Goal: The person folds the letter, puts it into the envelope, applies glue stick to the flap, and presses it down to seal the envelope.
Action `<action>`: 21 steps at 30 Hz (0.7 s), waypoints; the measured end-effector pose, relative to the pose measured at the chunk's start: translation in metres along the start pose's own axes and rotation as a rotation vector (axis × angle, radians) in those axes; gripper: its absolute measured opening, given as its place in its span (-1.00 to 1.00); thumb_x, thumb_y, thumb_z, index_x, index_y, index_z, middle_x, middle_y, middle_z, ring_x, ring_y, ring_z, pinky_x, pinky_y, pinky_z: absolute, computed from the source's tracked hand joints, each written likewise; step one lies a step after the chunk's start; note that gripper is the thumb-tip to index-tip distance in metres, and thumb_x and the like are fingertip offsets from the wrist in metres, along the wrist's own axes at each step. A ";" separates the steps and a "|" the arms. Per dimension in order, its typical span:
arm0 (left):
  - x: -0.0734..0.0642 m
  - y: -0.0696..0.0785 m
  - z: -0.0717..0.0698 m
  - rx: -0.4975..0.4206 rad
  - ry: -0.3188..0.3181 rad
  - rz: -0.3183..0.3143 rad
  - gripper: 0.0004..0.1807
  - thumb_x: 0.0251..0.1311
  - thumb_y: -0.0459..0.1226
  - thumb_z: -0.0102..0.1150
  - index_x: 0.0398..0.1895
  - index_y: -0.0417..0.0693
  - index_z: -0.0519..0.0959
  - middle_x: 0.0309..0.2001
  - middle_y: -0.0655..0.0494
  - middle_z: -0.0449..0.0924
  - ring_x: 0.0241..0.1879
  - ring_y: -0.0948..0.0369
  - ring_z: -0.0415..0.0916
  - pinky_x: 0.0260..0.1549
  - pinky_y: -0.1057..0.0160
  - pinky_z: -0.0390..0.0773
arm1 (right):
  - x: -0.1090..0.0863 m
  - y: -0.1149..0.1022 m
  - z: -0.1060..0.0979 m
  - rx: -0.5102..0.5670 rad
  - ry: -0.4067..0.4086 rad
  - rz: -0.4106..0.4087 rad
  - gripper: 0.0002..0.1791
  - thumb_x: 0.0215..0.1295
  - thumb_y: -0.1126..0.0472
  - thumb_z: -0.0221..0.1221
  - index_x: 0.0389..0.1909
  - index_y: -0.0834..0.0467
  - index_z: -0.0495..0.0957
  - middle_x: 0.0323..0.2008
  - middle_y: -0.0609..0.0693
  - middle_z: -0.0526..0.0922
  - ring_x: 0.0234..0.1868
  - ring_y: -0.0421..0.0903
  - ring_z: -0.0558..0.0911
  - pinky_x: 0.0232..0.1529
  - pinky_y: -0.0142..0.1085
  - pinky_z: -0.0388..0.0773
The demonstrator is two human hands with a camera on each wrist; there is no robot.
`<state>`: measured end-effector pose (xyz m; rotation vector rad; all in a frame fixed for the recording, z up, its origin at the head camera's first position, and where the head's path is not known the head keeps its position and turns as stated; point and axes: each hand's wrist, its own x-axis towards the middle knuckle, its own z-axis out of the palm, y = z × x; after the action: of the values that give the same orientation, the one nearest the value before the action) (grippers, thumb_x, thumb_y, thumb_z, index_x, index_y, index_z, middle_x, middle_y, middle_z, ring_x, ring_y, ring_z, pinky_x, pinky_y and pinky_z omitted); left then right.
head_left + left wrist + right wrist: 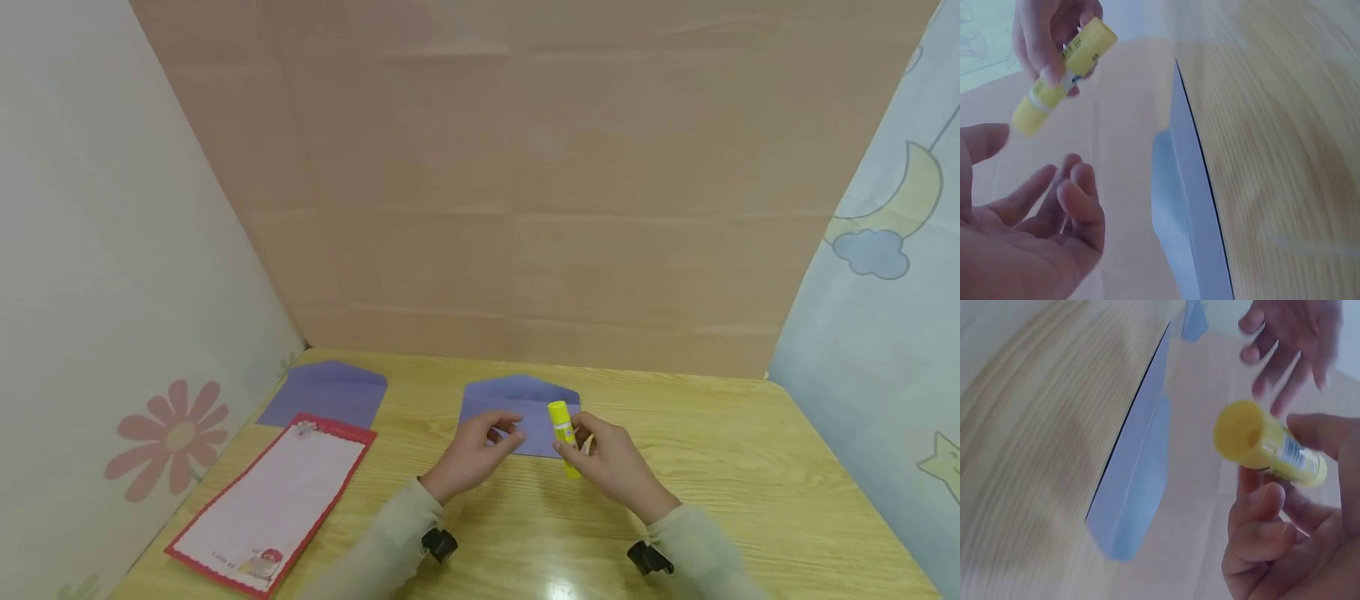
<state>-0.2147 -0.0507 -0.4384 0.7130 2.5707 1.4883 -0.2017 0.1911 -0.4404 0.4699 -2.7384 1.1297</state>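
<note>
A yellow glue stick (562,429) is pinched between the thumb and fingers of my right hand (618,467), tilted slightly, above the table. In the right wrist view the glue stick (1272,447) shows its hollow end and a barcode label. My left hand (472,454) hovers to its left, fingers loosely bent, with nothing between them; the left wrist view shows the same gap between left hand (1041,231) and glue stick (1063,75). Under both hands lies a purple envelope (487,400), its pointed flap opened away from me and its near part overlapped by the hands.
At the far left lies a second purple envelope (322,400), flap also spread open. A red-bordered sheet of letter paper (273,500) overlaps its near edge. The wood-grain table (735,467) meets a brown backdrop (510,208) behind and patterned walls on both sides.
</note>
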 end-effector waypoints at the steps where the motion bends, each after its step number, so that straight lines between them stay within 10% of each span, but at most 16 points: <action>1: 0.001 0.002 0.001 -0.021 -0.012 -0.004 -0.49 0.46 0.06 0.04 0.31 0.01 0.49 0.05 0.10 0.58 -0.12 0.22 0.51 -0.22 0.22 0.56 | 0.000 -0.004 0.002 0.004 -0.011 -0.019 -0.76 0.30 -0.01 0.33 -0.18 0.03 0.57 -0.41 -0.19 0.56 -0.53 -0.18 0.45 -0.51 -0.36 0.42; 9: 0.005 0.003 0.006 -0.265 -0.072 -0.022 -0.57 0.48 -0.01 0.04 0.29 0.07 0.50 0.06 0.09 0.56 -0.06 0.00 0.57 -0.25 0.06 0.57 | -0.001 -0.022 0.016 0.054 -0.092 -0.094 -0.84 0.28 -0.01 0.35 -0.27 -0.05 0.61 -0.37 -0.21 0.59 -0.61 -0.22 0.42 -0.58 -0.37 0.42; 21: 0.006 -0.006 0.006 -0.336 0.070 -0.044 -0.66 0.37 -0.05 0.21 0.06 -0.03 0.66 -0.02 0.08 0.67 -0.02 0.18 0.60 0.05 -0.08 0.55 | 0.006 -0.029 0.030 0.054 -0.100 -0.091 -0.82 0.24 0.07 0.37 -0.29 0.07 0.64 -0.37 -0.16 0.67 -0.63 -0.27 0.41 -0.61 -0.37 0.39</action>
<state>-0.2207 -0.0457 -0.4454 0.5650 2.2762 1.8958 -0.1977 0.1488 -0.4410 0.6683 -2.7439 1.1906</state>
